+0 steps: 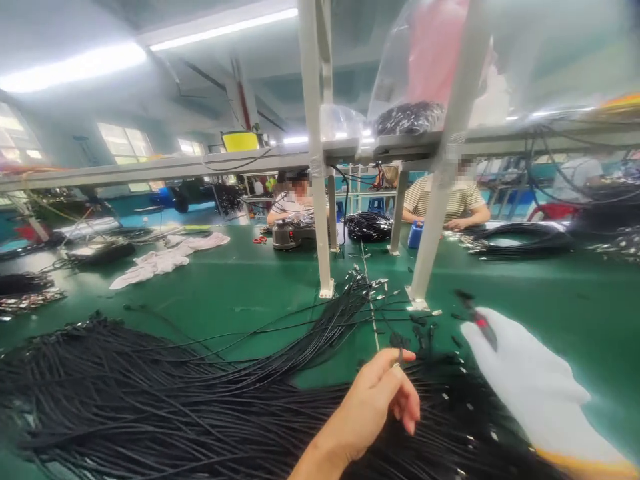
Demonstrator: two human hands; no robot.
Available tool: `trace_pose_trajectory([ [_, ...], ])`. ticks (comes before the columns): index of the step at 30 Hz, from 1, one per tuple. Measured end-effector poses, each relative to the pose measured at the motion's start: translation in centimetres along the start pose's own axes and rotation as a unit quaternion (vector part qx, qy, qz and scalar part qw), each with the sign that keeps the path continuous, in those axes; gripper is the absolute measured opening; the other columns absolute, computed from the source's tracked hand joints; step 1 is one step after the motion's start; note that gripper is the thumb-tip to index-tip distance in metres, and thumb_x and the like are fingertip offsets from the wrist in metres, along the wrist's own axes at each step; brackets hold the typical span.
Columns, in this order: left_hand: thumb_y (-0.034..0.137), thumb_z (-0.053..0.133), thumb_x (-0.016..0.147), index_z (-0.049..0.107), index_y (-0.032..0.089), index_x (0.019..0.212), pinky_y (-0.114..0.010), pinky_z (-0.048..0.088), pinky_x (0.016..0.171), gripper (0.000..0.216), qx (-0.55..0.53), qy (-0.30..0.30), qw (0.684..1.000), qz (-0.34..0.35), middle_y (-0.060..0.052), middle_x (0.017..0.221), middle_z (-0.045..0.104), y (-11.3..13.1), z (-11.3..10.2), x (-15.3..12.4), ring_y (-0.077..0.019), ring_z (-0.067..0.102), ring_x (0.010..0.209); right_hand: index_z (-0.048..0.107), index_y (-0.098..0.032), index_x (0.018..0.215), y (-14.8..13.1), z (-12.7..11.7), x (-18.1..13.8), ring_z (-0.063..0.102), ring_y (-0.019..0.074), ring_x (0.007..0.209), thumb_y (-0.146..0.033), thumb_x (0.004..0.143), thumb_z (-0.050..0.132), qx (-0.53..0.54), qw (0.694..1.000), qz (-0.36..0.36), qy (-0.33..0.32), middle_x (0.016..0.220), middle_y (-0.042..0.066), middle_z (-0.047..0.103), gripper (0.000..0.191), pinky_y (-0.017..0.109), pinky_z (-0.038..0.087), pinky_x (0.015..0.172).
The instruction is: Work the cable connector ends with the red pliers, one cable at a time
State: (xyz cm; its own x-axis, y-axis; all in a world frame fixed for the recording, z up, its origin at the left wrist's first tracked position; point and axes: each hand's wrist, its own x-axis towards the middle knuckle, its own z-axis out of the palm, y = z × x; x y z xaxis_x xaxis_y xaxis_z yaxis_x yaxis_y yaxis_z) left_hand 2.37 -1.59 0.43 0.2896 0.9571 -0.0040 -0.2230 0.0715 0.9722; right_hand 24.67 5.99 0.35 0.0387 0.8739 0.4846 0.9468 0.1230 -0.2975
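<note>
My left hand (373, 400) is bare and held above a spread of black cables (200, 400). Its thumb and index finger pinch what looks like a black cable end with a small light-coloured tip; the other fingers curl loosely. To the right, my right hand (525, 367) wears a white glove with a yellow cuff. It is closed around a small black hand tool (465, 297) with a red patch, whose dark tip points up and left. Motion blur hides the tool's exact kind. Small black scraps (423, 333) lie between the two hands on the green table (260, 280).
Two metal posts (320, 200) (437, 200) stand on the table and carry a shelf (170, 167). Further back are a white cloth (170, 257), a grey round device (285, 235), a blue bottle (415, 235) and coiled cables (370, 225). Two people sit across the table.
</note>
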Motion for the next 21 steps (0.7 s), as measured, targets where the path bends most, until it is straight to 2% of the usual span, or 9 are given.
trace_pose_trajectory([
  [2, 0.035, 0.048, 0.089, 0.051, 0.014, 0.117, -0.027, 0.036, 0.055, 0.035, -0.027, 0.013, 1.0, 0.0, 0.002, 0.061, 0.062, -0.3, -0.3, 0.0, -0.0115, 0.052, 0.046, 0.059, -0.019, 0.117, -1.1, 1.2, -0.5, 0.065, 0.0321, 0.088, -0.046, 0.094, 0.036, -0.068, 0.997, -0.001, 0.032, 0.104, 0.015, 0.068, 0.043, 0.035, 0.041, 0.052],
  [5, 0.039, 0.049, 0.089, 0.054, 0.015, 0.103, -0.027, 0.037, 0.053, 0.027, -0.053, 0.031, 0.998, 0.005, 0.002, 0.056, 0.059, -0.3, -0.4, -0.1, -0.0123, 0.05, 0.044, 0.059, -0.017, 0.115, -1.7, 2.3, -1.4, 0.064, 0.0295, 0.087, -0.04, 0.094, 0.041, -0.11, 0.99, -0.06, 0.063, 0.101, 0.014, 0.067, 0.036, 0.032, 0.039, 0.051],
  [8, 0.046, 0.053, 0.09, 0.061, 0.014, 0.088, -0.028, 0.038, 0.058, 0.032, -0.028, 0.054, 0.998, 0.018, 0.0, 0.061, 0.058, 0.2, -0.3, -0.2, -0.0118, 0.048, 0.052, 0.058, -0.015, 0.115, -1.9, 3.1, -2.3, 0.063, 0.0281, 0.09, -0.035, 0.094, 0.047, -0.111, 0.981, -0.119, 0.103, 0.104, 0.015, 0.066, 0.031, 0.033, 0.046, 0.06],
  [12, 0.034, 0.066, 0.084, 0.074, 0.011, 0.081, -0.026, 0.034, 0.067, 0.025, 0.065, 0.116, 0.99, 0.036, -0.001, 0.074, 0.055, 0.7, -0.7, -0.3, -0.0109, 0.044, 0.067, 0.057, -0.012, 0.118, -2.2, 4.1, -3.0, 0.062, 0.0289, 0.1, -0.033, 0.094, 0.047, -0.06, 0.974, -0.169, 0.138, 0.113, 0.019, 0.065, 0.033, 0.037, 0.052, 0.072],
  [14, 0.031, 0.071, 0.08, 0.075, 0.011, 0.09, -0.026, 0.032, 0.067, 0.023, 0.027, 0.129, 0.991, 0.018, -0.001, 0.072, 0.056, 0.7, -1.1, -0.2, -0.0107, 0.042, 0.066, 0.06, -0.015, 0.118, -2.4, 4.1, -3.0, 0.064, 0.0278, 0.099, -0.036, 0.094, 0.047, -0.032, 0.979, -0.169, 0.108, 0.113, 0.017, 0.068, 0.034, 0.037, 0.053, 0.072],
  [16, 0.03, 0.077, 0.075, 0.073, 0.01, 0.095, -0.025, 0.033, 0.065, 0.029, -0.055, 0.126, 0.99, 0.003, -0.001, 0.07, 0.059, 0.6, -1.6, -0.1, -0.0099, 0.044, 0.064, 0.063, -0.019, 0.116, -2.6, 3.7, -3.0, 0.066, 0.027, 0.098, -0.041, 0.093, 0.047, -0.015, 0.989, -0.146, 0.034, 0.112, 0.013, 0.07, 0.035, 0.035, 0.054, 0.069],
  [19, 0.031, 0.085, 0.068, 0.069, 0.011, 0.088, -0.024, 0.037, 0.066, 0.032, -0.152, 0.126, 0.98, 0.014, -0.003, 0.073, 0.064, 0.7, -2.1, 0.0, -0.0086, 0.048, 0.063, 0.067, -0.026, 0.113, -3.4, 2.1, -3.1, 0.069, 0.0263, 0.096, -0.048, 0.091, 0.045, 0.007, 0.991, -0.095, -0.089, 0.111, 0.007, 0.073, 0.038, 0.035, 0.054, 0.067],
  [21, 0.031, 0.088, 0.066, 0.068, 0.011, 0.084, -0.023, 0.039, 0.066, 0.033, -0.186, 0.138, 0.972, 0.031, -0.003, 0.076, 0.065, 1.0, -2.3, 0.1, -0.008, 0.051, 0.064, 0.069, -0.029, 0.109, -4.2, 0.8, -3.3, 0.07, 0.0262, 0.095, -0.05, 0.09, 0.045, 0.024, 0.988, -0.071, -0.139, 0.11, 0.005, 0.073, 0.037, 0.037, 0.054, 0.071],
])
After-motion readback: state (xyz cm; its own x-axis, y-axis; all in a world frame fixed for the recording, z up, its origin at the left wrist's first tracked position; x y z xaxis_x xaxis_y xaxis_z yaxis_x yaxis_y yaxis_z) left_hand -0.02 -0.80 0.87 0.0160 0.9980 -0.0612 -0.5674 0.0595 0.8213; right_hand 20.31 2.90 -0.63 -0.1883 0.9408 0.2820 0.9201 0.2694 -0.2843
